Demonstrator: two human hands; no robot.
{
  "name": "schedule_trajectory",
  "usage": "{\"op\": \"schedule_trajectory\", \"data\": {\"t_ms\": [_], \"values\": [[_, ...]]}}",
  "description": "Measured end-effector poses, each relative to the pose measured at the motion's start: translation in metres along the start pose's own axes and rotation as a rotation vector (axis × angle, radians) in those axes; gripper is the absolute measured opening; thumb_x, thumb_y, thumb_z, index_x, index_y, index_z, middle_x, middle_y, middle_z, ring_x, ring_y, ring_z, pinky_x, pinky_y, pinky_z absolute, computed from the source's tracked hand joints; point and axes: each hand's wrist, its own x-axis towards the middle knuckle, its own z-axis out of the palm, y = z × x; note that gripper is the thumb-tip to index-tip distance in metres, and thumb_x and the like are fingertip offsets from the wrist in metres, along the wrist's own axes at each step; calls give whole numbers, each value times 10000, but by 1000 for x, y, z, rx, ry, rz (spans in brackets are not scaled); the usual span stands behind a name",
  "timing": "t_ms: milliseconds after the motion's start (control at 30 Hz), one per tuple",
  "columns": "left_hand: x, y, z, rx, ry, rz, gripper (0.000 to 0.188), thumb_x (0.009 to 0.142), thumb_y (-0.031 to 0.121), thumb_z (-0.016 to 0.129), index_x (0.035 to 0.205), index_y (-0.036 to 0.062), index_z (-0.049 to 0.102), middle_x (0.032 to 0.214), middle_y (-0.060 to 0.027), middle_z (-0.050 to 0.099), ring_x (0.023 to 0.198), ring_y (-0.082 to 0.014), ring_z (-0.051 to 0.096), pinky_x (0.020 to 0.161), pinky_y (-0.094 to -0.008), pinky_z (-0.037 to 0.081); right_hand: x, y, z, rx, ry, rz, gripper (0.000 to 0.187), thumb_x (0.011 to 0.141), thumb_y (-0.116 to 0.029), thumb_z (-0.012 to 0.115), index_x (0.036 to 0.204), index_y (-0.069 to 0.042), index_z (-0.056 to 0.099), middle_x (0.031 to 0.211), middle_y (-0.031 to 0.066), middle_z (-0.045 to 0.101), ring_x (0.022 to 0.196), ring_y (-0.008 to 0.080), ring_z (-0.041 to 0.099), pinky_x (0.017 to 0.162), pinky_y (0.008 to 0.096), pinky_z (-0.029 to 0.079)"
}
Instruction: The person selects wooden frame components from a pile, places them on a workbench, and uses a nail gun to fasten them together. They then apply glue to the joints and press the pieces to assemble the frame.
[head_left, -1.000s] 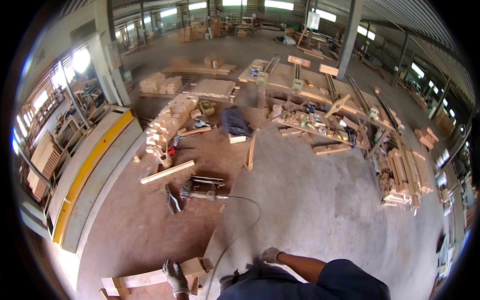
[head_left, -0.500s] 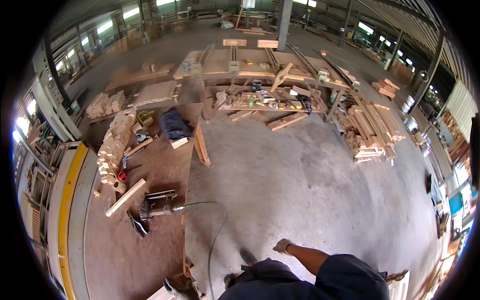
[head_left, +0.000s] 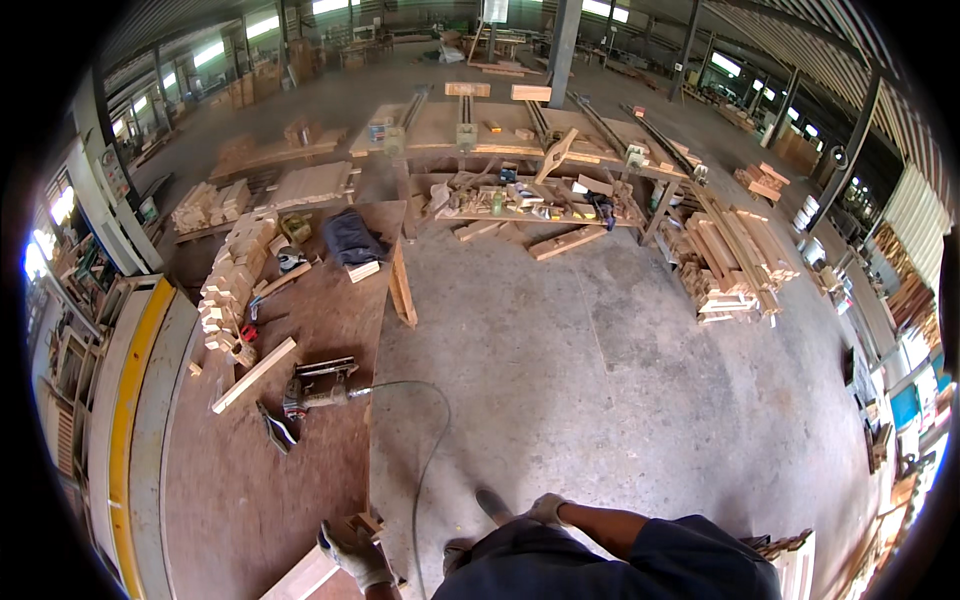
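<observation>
- Workshop floor spreads through the centre, with a brown counter from 7 to 10 o'clock.
- Left gloved hand rests on a wooden piece at 7 o'clock; cannot tell whether it grips.
- Right gloved hand, between 5 and 6 o'clock, is beside dark clothing; cannot tell how its fingers stand.
- Nail gun and pliers lie at 8 o'clock.

The dark navy shirt has a short, wide sleeve; greyish gloves cover both hands; beyond the shirt, a dark, rounded shoe.
</observation>
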Motion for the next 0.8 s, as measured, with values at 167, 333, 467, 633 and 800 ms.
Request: {"op": "schedule_trajectory", "data": {"t_ms": [167,333,467,633,800], "values": [[39,10,-8,-597,-44,-142,560,902,26,655,1444,-26,523,1369,-220,583,1250,-355,583,1090,-442,471,21,8,-1,-369,56,-174,333,917,-417,575,1079,-202,769,1104,109,761,1044,338,719,876,471,565],[31,-2,-5,110,-306,240,638,857,269,724,1437,70,547,1500,-245,469,1416,-421,408,1210,-504,297,12,62,21,23,-99,-110,304,953,-375,632,945,-99,760,886,109,760,784,236,737,640,383,563],[-8,40,-39,362,-431,252,874,856,373,732,1557,-4,370,1640,-258,294,1550,-434,198,1265,-557,157,-9,47,2,608,-177,336,262,928,-276,690,860,-25,722,723,81,694,635,176,659,571,356,510],[-86,13,-73,221,-389,176,760,874,318,719,1508,6,436,1575,-281,384,1476,-481,323,1221,-577,262,-7,-1,-26,338,-205,342,299,953,-300,693,933,-5,739,835,84,745,686,214,692,634,379,539],[-176,-41,-90,41,-570,-277,517,928,378,669,1346,75,638,1306,-221,652,1188,-411,624,1042,-460,500,13,-56,-53,329,-168,150,324,948,-317,690,1020,-9,764,904,90,771,742,201,720,702,377,564]]}}
